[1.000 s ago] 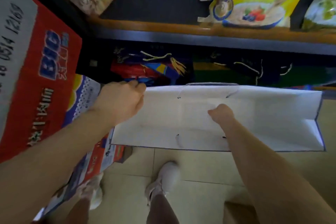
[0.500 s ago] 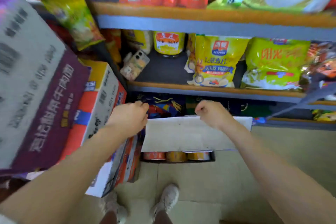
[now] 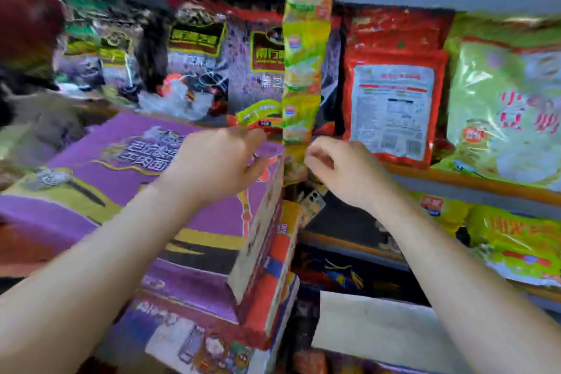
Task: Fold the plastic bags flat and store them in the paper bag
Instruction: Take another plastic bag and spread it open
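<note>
Both bare forearms reach up and forward; left hand [image 3: 218,161] loosely curled, right hand [image 3: 340,167] beside it, fingers bent (neither grip holding anything visible).

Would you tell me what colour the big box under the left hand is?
Purple box with yellow trim, head view.

Two bare arms show. The left hand [image 3: 218,161] and the right hand [image 3: 340,170] wear no gloves, rings or watch. No sleeves cover the forearms. The picture is blurry.
</note>
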